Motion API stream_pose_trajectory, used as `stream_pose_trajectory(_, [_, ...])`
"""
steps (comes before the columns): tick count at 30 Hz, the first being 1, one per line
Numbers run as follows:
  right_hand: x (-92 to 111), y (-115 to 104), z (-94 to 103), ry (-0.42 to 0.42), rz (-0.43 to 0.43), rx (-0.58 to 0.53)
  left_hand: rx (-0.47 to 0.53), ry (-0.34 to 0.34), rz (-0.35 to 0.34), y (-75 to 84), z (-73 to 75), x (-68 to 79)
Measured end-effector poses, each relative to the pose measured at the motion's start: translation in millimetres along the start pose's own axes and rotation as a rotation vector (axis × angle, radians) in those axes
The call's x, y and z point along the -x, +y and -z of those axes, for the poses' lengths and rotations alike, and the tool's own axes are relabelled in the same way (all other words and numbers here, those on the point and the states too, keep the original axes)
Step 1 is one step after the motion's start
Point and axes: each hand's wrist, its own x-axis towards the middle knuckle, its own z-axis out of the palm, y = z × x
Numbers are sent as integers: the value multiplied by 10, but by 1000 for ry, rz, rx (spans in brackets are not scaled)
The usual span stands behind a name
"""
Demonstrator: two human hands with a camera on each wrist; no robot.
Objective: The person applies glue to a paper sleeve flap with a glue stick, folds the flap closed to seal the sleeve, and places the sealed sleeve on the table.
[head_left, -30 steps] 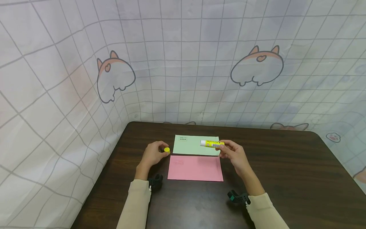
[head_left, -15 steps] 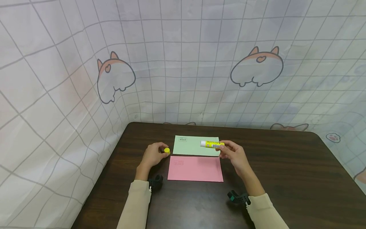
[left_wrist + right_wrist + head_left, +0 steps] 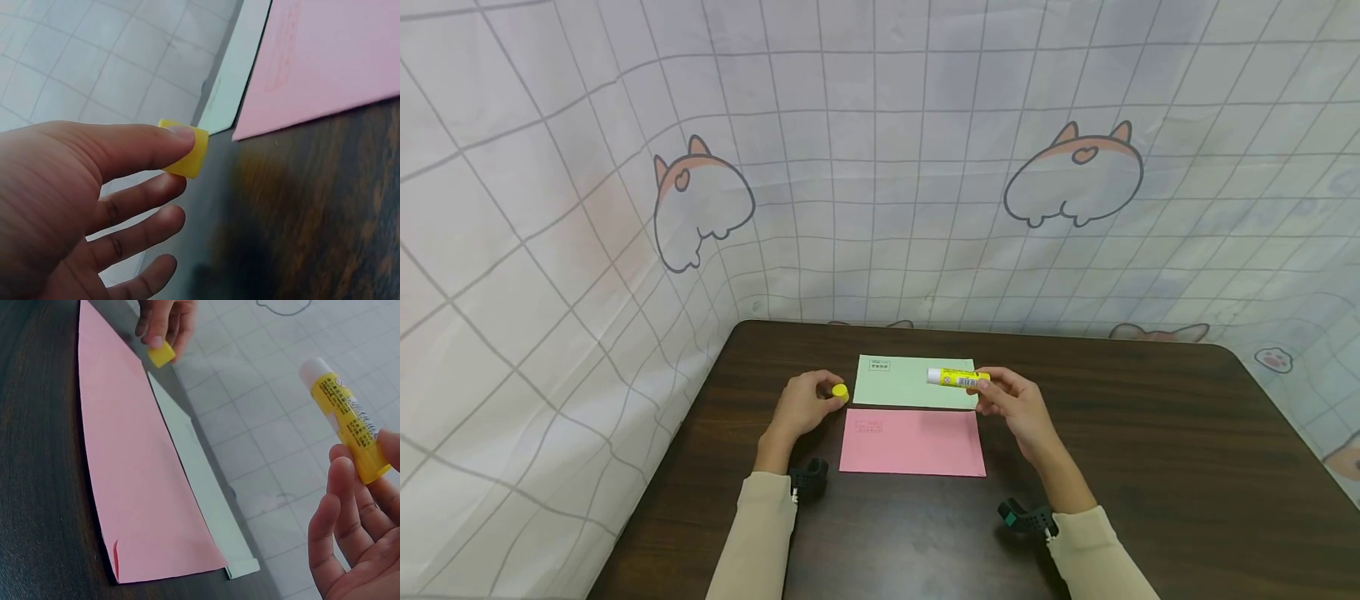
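Note:
Between thumb and fingertips, my left hand (image 3: 801, 406) pinches a small yellow cap (image 3: 199, 153) just left of the envelopes. My right hand (image 3: 1013, 410) holds a yellow glue stick (image 3: 953, 378) by its lower end; its white tip points left and the cap is off. In the head view the glue stick overlaps a pale green envelope (image 3: 887, 387). A pink envelope (image 3: 912, 442) lies directly in front of the green one, nearer to me, its long side parallel. In the right wrist view the pink envelope shows a folded flap at its near end.
Both envelopes lie on a dark brown wooden table (image 3: 1150, 433) with rounded far corners. A white grid-patterned curtain (image 3: 880, 167) with cartoon animals hangs behind the table and along its left side. Black bands (image 3: 808, 479) are worn on both wrists.
The cap in my left hand has tilted and shifted very slightly to the right. The right hand with the glue stick and both envelopes stay practically in place.

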Motion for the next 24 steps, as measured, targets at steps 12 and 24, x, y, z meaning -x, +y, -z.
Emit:
stream_pose_trajectory(12, [2,-12,-6,10,0,8,153,-6,-92,199,-39,11])
stream_pose_trajectory(24, [3,-21,-4,9,-3,0,375,-26,-130,428,-84,26])
